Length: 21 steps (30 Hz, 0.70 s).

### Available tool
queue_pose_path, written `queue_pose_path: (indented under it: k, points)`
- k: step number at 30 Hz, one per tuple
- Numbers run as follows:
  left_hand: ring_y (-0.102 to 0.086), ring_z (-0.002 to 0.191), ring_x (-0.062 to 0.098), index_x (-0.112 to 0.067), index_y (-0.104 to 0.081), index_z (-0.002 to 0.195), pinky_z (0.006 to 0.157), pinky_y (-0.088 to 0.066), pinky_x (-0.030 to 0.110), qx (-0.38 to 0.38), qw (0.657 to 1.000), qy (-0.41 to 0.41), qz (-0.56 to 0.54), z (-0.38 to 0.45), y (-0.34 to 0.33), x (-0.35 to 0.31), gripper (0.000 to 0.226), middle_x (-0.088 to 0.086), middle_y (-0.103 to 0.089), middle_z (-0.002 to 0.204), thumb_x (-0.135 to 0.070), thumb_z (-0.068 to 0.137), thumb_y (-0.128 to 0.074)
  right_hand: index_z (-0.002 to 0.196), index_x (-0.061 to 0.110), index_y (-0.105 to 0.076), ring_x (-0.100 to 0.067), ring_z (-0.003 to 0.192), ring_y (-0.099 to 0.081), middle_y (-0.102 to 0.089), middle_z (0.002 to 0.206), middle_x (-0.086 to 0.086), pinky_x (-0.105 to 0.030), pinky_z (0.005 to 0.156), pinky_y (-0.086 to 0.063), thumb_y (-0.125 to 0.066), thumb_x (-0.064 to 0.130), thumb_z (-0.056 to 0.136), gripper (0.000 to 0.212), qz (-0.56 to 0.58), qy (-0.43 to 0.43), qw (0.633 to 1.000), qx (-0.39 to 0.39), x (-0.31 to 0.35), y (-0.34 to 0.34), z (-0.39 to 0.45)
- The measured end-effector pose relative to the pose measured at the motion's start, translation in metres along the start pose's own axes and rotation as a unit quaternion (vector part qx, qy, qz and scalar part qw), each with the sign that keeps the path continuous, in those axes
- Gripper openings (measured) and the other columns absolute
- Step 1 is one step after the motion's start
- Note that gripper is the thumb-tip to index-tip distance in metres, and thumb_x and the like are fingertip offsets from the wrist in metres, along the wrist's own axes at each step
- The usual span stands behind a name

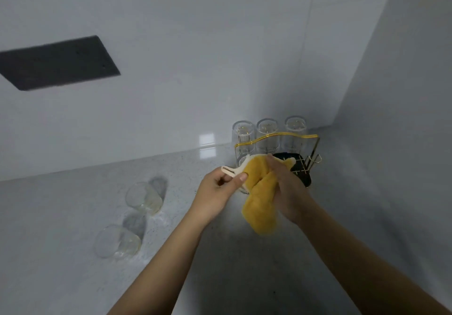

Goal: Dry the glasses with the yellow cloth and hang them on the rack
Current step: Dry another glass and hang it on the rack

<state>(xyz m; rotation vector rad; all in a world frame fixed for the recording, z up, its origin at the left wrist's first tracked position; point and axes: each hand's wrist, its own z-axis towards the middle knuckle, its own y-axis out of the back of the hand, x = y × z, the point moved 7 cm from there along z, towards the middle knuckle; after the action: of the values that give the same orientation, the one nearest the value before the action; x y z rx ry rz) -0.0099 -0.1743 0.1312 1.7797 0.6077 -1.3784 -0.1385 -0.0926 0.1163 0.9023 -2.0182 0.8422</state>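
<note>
A yellow cloth (260, 204) with a cream edge hangs between my hands above the counter. My left hand (217, 190) pinches its cream edge between thumb and fingers. My right hand (287, 187) grips the bunched yellow part from the right. A clear glass (242, 161) shows just behind the cloth's top; whether a hand holds it cannot be told. Directly behind my hands stands the gold wire rack (314, 141) with a black tray. Three glasses hang upside down on its back row (267, 131). Two more glasses stand on the counter at left, one farther (144, 198) and one nearer (118, 241).
The speckled grey counter (73, 216) runs into a corner of white walls, with the rack set close to that corner. A dark rectangular panel (58, 62) sits on the back wall at upper left.
</note>
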Motion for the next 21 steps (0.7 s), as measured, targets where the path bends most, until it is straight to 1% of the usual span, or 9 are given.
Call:
queue_pose_path:
  k: [2, 4, 7, 10, 13, 15, 17, 19, 21]
  points:
    - [-0.041, 0.066, 0.018, 0.011, -0.052, 0.086, 0.063, -0.034, 0.033, -0.038, 0.999, -0.006, -0.029, -0.011, 0.020, -0.001, 0.065, 0.011, -0.044, 0.069, -0.052, 0.078, -0.064, 0.136, 0.015, -0.042, -0.024, 0.119, -0.050, -0.050, 0.133, -0.007, -0.048, 0.107, -0.035, -0.053, 0.062, 0.075, 0.078, -0.037, 0.007, 0.999, 0.011, -0.001, -0.021, -0.006]
    - [-0.041, 0.065, 0.016, 0.012, -0.050, 0.085, 0.063, -0.035, 0.030, -0.059, 0.997, -0.015, -0.046, -0.021, 0.037, -0.004, 0.053, 0.008, -0.044, 0.071, -0.039, 0.087, -0.065, 0.134, 0.015, -0.041, -0.023, 0.116, -0.048, -0.049, 0.126, -0.006, -0.044, 0.106, -0.036, -0.047, 0.052, 0.087, 0.060, -0.075, 0.021, 0.997, 0.020, -0.002, -0.036, -0.010]
    - [-0.037, 0.060, 0.016, 0.012, -0.046, 0.078, 0.054, -0.033, 0.022, -0.104, 0.993, -0.025, -0.057, -0.043, 0.083, -0.001, 0.042, 0.009, -0.036, 0.065, -0.024, 0.093, -0.061, 0.111, 0.026, -0.048, -0.022, 0.107, -0.051, -0.053, 0.118, -0.002, -0.045, 0.099, -0.042, -0.045, 0.042, 0.091, 0.026, -0.100, 0.021, 0.992, 0.073, -0.010, -0.076, -0.022]
    - [-0.032, 0.057, 0.017, 0.005, -0.038, 0.069, 0.052, -0.029, 0.027, -0.141, 0.988, -0.014, -0.067, -0.057, 0.126, 0.011, 0.045, 0.007, -0.030, 0.060, -0.025, 0.094, -0.061, 0.103, 0.026, -0.052, -0.017, 0.098, -0.059, -0.059, 0.109, 0.003, -0.038, 0.080, -0.053, -0.047, 0.036, 0.090, 0.016, -0.087, 0.000, 0.987, 0.135, -0.026, -0.117, -0.034]
    - [-0.031, 0.053, 0.012, -0.007, -0.045, 0.070, 0.050, -0.027, 0.026, -0.161, 0.984, 0.011, -0.074, -0.066, 0.161, 0.030, 0.035, 0.000, -0.031, 0.057, -0.027, 0.094, -0.061, 0.095, 0.026, -0.053, -0.015, 0.091, -0.062, -0.062, 0.101, 0.003, -0.030, 0.068, -0.056, -0.049, 0.026, 0.092, 0.005, -0.102, -0.021, 0.979, 0.174, -0.041, -0.154, -0.043]
    - [-0.035, 0.054, 0.013, -0.009, -0.047, 0.072, 0.053, -0.029, 0.029, -0.158, 0.984, 0.037, -0.072, -0.072, 0.180, 0.048, 0.033, 0.002, -0.034, 0.058, -0.030, 0.094, -0.060, 0.096, 0.023, -0.054, -0.017, 0.091, -0.061, -0.062, 0.101, 0.001, -0.029, 0.068, -0.055, -0.053, 0.022, 0.090, 0.006, -0.110, -0.030, 0.977, 0.180, -0.051, -0.176, -0.046]
    - [-0.044, 0.059, 0.017, -0.009, -0.053, 0.074, 0.060, -0.036, 0.031, -0.145, 0.985, 0.072, -0.060, -0.079, 0.189, 0.068, 0.034, 0.006, -0.044, 0.063, -0.036, 0.094, -0.059, 0.102, 0.018, -0.053, -0.019, 0.093, -0.060, -0.061, 0.102, -0.001, -0.032, 0.071, -0.053, -0.059, 0.021, 0.087, 0.017, -0.119, -0.035, 0.980, 0.157, -0.062, -0.187, -0.043]
    - [-0.057, 0.067, 0.019, -0.012, -0.062, 0.079, 0.070, -0.048, 0.034, -0.140, 0.984, 0.098, -0.049, -0.089, 0.200, 0.090, 0.032, 0.005, -0.061, 0.072, -0.039, 0.094, -0.057, 0.115, 0.014, -0.052, -0.025, 0.098, -0.058, -0.060, 0.108, -0.004, -0.041, 0.082, -0.051, -0.064, 0.026, 0.083, 0.036, -0.147, -0.038, 0.983, 0.108, -0.076, -0.197, -0.038]
    - [-0.065, 0.084, 0.019, -0.016, -0.067, 0.096, 0.084, -0.053, 0.036, -0.143, 0.982, 0.116, -0.033, -0.098, 0.212, 0.109, 0.023, 0.003, -0.069, 0.089, -0.036, 0.095, -0.055, 0.125, 0.010, -0.049, -0.032, 0.109, -0.054, -0.057, 0.119, -0.010, -0.049, 0.095, -0.046, -0.065, 0.031, 0.082, 0.050, -0.183, -0.036, 0.980, 0.065, -0.087, -0.208, -0.034]
